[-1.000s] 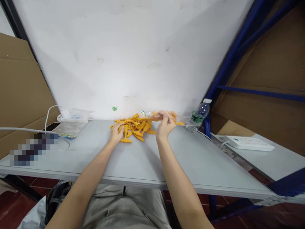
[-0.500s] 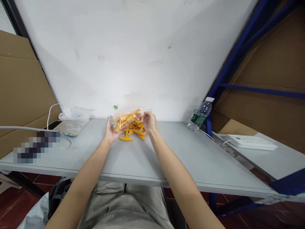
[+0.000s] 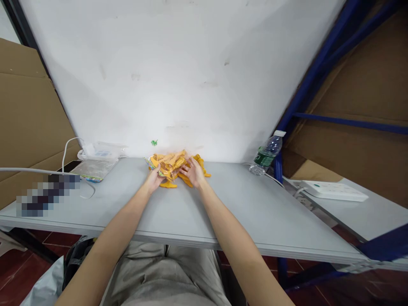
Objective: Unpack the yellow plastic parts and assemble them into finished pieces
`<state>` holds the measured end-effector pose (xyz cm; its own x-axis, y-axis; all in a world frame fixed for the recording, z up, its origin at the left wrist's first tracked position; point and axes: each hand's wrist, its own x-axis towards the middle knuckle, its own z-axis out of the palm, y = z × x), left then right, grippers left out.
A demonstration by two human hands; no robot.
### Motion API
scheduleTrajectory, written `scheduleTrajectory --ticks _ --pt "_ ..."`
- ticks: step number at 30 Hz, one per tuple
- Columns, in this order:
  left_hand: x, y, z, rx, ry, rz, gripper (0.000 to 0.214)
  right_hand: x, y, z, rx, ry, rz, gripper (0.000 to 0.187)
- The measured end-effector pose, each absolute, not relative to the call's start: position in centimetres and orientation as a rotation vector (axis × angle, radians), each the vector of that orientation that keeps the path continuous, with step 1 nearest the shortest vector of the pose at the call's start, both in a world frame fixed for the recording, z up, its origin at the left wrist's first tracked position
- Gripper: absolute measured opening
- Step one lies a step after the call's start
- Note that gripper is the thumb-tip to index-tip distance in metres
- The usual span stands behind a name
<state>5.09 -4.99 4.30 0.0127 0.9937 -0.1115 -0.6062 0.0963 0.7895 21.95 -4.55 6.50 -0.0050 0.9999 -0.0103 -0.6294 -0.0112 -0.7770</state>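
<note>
At the far left, a tall brown cardboard panel point(image 3: 28, 114) stands beside a flat, clear plastic bag with a colourful printed edge point(image 3: 97, 168), lying on the light grey tabletop point(image 3: 255, 212). Further right, the left hand point(image 3: 153, 180) is clamped on the lower left edge of a clear plastic packet filled with yellow-orange pieces point(image 3: 170, 161). The packet is just above loose yellow-orange plastic pieces point(image 3: 168, 185), near the white wall point(image 3: 191, 85). The right hand point(image 3: 195, 174) is at the packet's right side, fingers apart; whether they grip it I cannot tell. Well to the right, a clear plastic bottle with a green label and white cap point(image 3: 267, 156) leans, and beyond it lies a white power strip point(image 3: 333, 191).
</note>
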Motion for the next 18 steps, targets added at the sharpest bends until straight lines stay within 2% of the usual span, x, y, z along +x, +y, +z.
scheduleTrajectory --ticks 4,7,9,12,14,18 --pt "5.6 -4.6 3.8 0.639 0.781 1.422 0.033 21.3 -4.7 6.1 -0.727 -0.727 1.45 0.025" --pt "5.6 -4.3 3.8 0.583 0.781 1.466 0.033 20.8 -4.5 5.4 -0.913 -0.828 1.24 0.042" --pt "5.6 -4.1 3.9 0.51 0.77 1.526 0.034 20.5 -4.4 4.9 -1.011 -0.889 1.075 0.04" --pt "5.8 -4.0 4.0 0.449 0.768 1.603 0.037 20.2 -4.6 4.5 -1.129 -0.989 0.965 0.019" --pt "5.9 -4.0 3.9 0.457 0.765 1.632 0.038 20.0 -5.0 4.5 -1.228 -1.122 1.03 0.018" --pt "6.1 -4.2 3.6 0.551 0.75 1.602 0.033 19.7 -6.0 4.9 -1.349 -1.313 1.48 0.042"
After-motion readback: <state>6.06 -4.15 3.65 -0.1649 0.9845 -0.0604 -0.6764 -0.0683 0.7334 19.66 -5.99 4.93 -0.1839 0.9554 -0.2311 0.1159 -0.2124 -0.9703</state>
